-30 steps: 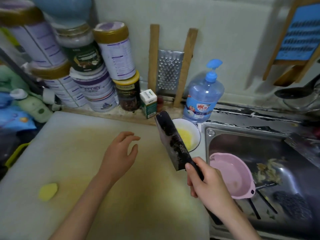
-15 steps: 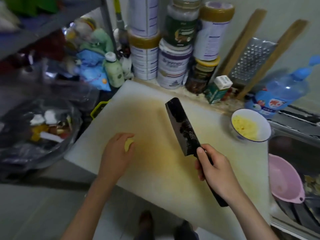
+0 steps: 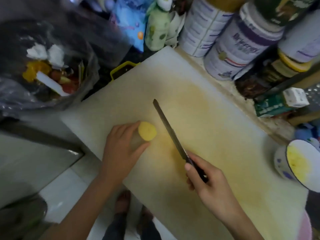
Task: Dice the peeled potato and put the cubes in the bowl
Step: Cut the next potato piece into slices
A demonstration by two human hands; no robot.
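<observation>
A yellow peeled potato piece [image 3: 147, 131] rests on the white cutting board [image 3: 207, 129], near its left edge. My left hand [image 3: 122, 146] grips the piece from the left, its cut face turned to the right. My right hand [image 3: 210, 186] holds the dark handle of a cleaver [image 3: 168, 129], whose blade stands edge-down just right of the potato, apart from it. A white bowl [image 3: 299, 164] with yellow potato cubes sits at the board's right end.
Several tins and jars [image 3: 237, 49] crowd the back edge of the board. A small green box [image 3: 277, 104] lies at the back right. A dark rubbish bag [image 3: 45, 66] with scraps hangs left of the board. Floor and my feet show below.
My left hand has reached the potato piece at the board's left and taken hold of it. The cleaver has turned edge-down and come close beside it. The view swung left and down.
</observation>
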